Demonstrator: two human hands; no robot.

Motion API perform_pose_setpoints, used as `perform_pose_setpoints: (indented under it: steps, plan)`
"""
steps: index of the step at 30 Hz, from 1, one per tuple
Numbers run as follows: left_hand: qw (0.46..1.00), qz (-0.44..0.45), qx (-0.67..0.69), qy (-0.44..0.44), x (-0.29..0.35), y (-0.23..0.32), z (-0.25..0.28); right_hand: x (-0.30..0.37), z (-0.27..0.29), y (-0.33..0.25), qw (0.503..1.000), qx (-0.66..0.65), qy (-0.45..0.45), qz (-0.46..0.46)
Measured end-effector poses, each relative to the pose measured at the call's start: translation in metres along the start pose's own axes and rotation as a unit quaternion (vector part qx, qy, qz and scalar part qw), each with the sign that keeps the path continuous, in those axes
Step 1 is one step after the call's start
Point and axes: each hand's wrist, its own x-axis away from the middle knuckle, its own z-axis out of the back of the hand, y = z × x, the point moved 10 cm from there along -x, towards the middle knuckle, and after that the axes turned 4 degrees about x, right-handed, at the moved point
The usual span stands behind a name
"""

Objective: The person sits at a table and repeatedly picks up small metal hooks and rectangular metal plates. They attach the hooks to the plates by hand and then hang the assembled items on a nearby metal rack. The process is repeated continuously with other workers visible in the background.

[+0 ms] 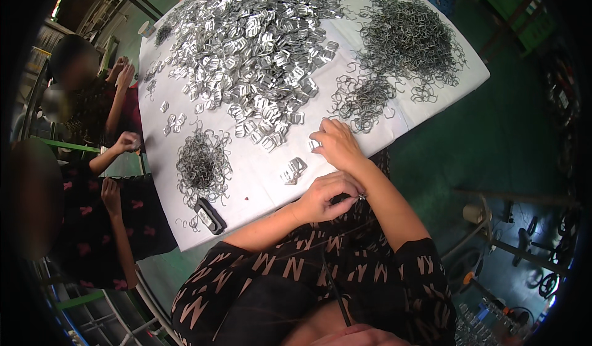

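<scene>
My right hand [336, 145] reaches over the table's near edge, fingers closed on a flat silver slotted metal buckle [314, 144] at the tabletop. Below it, close to my body, my left hand [327, 198] pinches a small shiny metal piece [362, 196] between thumb and fingers; its kind is too small to tell. A few loose buckles [293, 170] lie between my hands and the middle of the table. Beyond them spreads a big heap of the same silver buckles [253, 50]. A small pile of bent wire hooks [364, 99] sits just past my right hand.
The white-covered table [259, 189] also bears a large wire hook pile [410, 37] at far right and another hook pile [203, 164] at left. A black oblong object [210, 216] lies at the near left corner. Other people's hands [127, 141] work along the left side.
</scene>
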Motion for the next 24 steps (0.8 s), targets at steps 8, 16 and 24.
perform_pose_setpoints:
  steps: [8, 16, 24]
  plan:
    - [1.000, 0.011, -0.007, 0.012, 0.000, -0.003, 0.002, 0.052, 0.040, 0.064, 0.831, -0.477, 0.096, -0.268]
    - [0.997, 0.064, -0.021, 0.048, -0.004, -0.021, -0.001, 0.129, 0.078, 0.085, 0.765, -0.494, 0.190, -0.367]
    - [0.985, 0.132, -0.034, 0.107, -0.002, -0.040, -0.002, 0.134, 0.078, 0.053, 0.746, -0.536, 0.241, -0.313]
